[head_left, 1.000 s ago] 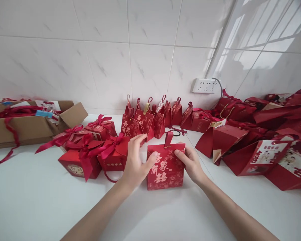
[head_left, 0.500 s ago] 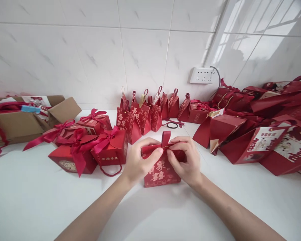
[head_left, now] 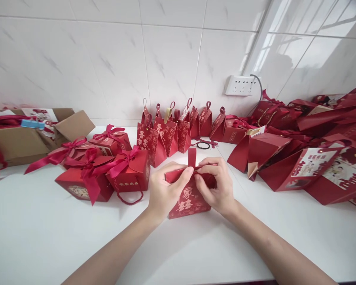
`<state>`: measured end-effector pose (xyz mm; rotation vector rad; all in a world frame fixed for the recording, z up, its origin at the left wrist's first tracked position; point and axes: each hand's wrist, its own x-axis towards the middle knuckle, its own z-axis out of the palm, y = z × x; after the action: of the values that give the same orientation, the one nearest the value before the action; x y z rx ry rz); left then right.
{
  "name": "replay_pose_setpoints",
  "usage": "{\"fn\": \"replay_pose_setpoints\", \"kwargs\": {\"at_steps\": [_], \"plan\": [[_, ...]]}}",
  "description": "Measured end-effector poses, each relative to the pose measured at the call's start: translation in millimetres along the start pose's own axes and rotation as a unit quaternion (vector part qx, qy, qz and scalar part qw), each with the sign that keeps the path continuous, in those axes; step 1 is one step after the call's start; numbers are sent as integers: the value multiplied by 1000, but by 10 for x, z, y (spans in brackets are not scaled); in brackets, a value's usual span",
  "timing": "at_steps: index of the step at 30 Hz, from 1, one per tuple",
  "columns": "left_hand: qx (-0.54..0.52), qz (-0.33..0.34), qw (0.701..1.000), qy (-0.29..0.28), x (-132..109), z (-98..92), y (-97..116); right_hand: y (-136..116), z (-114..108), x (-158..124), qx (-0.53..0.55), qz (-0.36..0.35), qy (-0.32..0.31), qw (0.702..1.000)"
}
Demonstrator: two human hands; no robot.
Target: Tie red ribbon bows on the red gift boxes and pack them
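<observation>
Between my hands a red paper gift box (head_left: pixel 190 204) with pale printed characters stands upright on the white table (head_left: pixel 154 253). My left hand (head_left: pixel 167 188) pinches its top edge on the left, thumb in front and fingers behind. On the right side of the same edge, my right hand (head_left: pixel 215 184) grips with thumb and fingers close to the middle. A red ribbon loop (head_left: pixel 192 157) sticks up from the top between both hands. The fastening under my fingertips is partly hidden.
Several finished-looking red boxes with loops (head_left: pixel 166 136) stand behind. Bow-tied boxes (head_left: pixel 127 174) sit to the left, near an open cardboard box (head_left: pixel 20 144). More red boxes (head_left: pixel 302 166) are piled at right. A black ring (head_left: pixel 203 145) lies behind; a power strip (head_left: pixel 239 86) hangs on the wall.
Both hands keep their hold on the gift box, with my fingers shifted slightly at its top edge. The whole view has shifted a little.
</observation>
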<state>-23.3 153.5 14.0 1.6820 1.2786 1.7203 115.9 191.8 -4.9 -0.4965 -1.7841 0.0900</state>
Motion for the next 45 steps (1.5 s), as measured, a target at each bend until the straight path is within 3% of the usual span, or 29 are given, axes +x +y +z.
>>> {"fn": "replay_pose_setpoints", "kwargs": {"at_steps": [5, 10, 15, 20, 24, 27, 30, 34, 38, 41, 45], "plan": [[7, 1, 1000, -15, -3, 1, -1, 84, -33, -73, 200, 131, 7, 971], [12, 4, 1000, -10, -2, -1, 4, 143, -31, -155, 193, 161, -14, 968], [17, -2, 1000, -9, -7, -5, 3, 160, -48, -173, 256, 182, -31, 949], [22, -10, 1000, -7, -6, 0, 0, 157, -55, -177, 201, 258, -12, 945], [25, -14, 999, -15, 4, -17, -5, 186, -72, -166, 193, 251, -4, 948], [16, -15, 999, -36, 5, -60, -67, 188, -83, -124, 167, 231, -45, 957], [-29, -33, 997, -69, 5, -104, -220, 191, -70, -62, 125, 290, -52, 947], [-94, -102, 978, -154, 39, -122, -458, 312, -44, 5, 126, 425, 72, 893], [-184, -240, 930, -209, 90, -96, -514, 485, -48, 41, 251, 579, 120, 766], [-232, -364, 887, -163, 124, -78, -420, 534, -38, 49, 323, 640, 86, 692], [-228, -477, 846, -71, 182, -79, -240, 531, -5, 31, 352, 667, 47, 655]]}}
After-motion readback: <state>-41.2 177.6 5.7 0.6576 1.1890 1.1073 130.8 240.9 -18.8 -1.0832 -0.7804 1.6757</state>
